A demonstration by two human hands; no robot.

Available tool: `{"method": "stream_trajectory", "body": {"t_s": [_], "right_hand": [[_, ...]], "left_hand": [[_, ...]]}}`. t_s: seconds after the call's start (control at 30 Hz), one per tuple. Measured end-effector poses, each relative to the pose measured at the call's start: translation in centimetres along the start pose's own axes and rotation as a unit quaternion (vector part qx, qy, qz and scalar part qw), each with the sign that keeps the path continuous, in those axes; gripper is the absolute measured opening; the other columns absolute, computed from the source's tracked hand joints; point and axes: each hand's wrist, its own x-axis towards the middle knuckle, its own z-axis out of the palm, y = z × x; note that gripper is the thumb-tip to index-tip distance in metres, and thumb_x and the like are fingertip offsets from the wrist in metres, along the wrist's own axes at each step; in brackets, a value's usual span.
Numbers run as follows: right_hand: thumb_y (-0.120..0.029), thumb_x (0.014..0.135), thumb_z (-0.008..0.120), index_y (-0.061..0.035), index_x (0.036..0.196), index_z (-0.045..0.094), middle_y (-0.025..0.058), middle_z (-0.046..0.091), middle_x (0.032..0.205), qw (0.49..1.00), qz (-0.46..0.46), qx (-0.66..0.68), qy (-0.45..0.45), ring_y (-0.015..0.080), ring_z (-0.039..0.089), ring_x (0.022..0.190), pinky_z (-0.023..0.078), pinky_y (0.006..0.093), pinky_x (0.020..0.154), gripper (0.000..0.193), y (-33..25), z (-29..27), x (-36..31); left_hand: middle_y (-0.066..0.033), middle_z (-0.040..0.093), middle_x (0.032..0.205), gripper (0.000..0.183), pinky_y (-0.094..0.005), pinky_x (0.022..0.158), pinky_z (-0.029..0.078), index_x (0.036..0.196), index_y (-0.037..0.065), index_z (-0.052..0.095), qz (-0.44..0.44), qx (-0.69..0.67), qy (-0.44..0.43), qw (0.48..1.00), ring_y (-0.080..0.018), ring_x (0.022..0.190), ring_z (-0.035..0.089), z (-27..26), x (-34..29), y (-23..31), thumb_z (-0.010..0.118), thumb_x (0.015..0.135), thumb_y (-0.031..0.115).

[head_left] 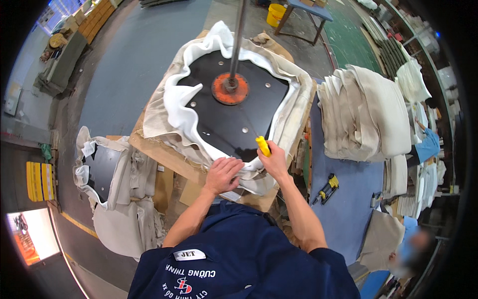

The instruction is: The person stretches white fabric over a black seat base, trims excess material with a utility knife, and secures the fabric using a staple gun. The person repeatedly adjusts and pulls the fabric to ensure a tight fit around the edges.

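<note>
A seat panel lies on the work stand, its black board [239, 119] framed by ruffled white padding [181, 104] and beige fabric [155, 119]. On the near edge of the padding rests my left hand [224, 175], fingers laid over it and holding no tool. My right hand [274, 162] is closed around the yellow handle of a screwdriver [262, 144] at the near right corner. Its long thin shaft points up and left over the board; where the tip ends is hard to make out. An orange round plate [230, 88] on a metal rod presses on the board's middle.
To the right, a blue table [343, 199] bears a stack of beige covers [366, 114] and a yellow-black power tool [326, 189]. Another covered panel [104, 172] sits at left on folded fabric. A yellow bucket [275, 15] stands behind; people are at far right.
</note>
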Motion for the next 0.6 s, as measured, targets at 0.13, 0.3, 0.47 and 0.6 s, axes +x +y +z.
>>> {"method": "stream_trajectory", "body": {"t_s": [0.13,0.3,0.47,0.6], "right_hand": [[-0.016,0.09,0.075,0.0002,0.105,0.066,0.0111,0.066,0.082,0.981,0.082,0.139,0.112,0.0173,0.061,0.074,0.051,0.0339,0.072,0.024,2.4,-5.3,-7.0],[-0.014,0.09,0.074,0.0025,0.104,0.065,0.011,0.068,0.086,0.96,0.205,-0.046,0.186,0.0186,0.064,0.076,0.051,0.0345,0.072,0.024,13.5,-8.9,-18.0],[-0.012,0.091,0.072,0.0025,0.106,0.064,0.0121,0.068,0.083,0.94,0.328,0.025,0.096,0.0182,0.066,0.076,0.052,0.035,0.07,0.022,13.2,-10.3,-23.4],[-0.013,0.092,0.073,0.0024,0.108,0.064,0.01,0.064,0.08,0.972,0.215,0.013,0.091,0.0166,0.061,0.072,0.051,0.035,0.068,0.024,8.9,-9.1,-22.1]], "left_hand": [[-0.004,0.067,0.125,0.055,-0.0436,0.105,0.044,0.127,0.013,0.066,-0.008,0.033,0.01,0.999,-0.0237,0.117,0.063,-0.6,-0.7,-1.7,0.068,0.073,0.022],[-0.0082,0.068,0.117,0.057,-0.0455,0.101,0.046,0.122,0.011,0.067,0.01,0.035,-0.025,0.999,-0.0284,0.111,0.063,-3.7,-1.7,-5.4,0.068,0.066,0.019],[-0.0138,0.068,0.109,0.039,-0.0463,0.096,0.047,0.119,0.005,0.066,-0.273,-0.062,0.019,0.96,-0.0335,0.102,0.063,-5.8,0.3,-6.8,0.067,0.082,0.019],[-0.0136,0.069,0.113,0.041,-0.0469,0.098,0.046,0.121,0.004,0.065,-0.308,-0.028,0.132,0.942,-0.0332,0.109,0.063,-4.7,6.8,-4.4,0.067,0.087,0.026]]}}
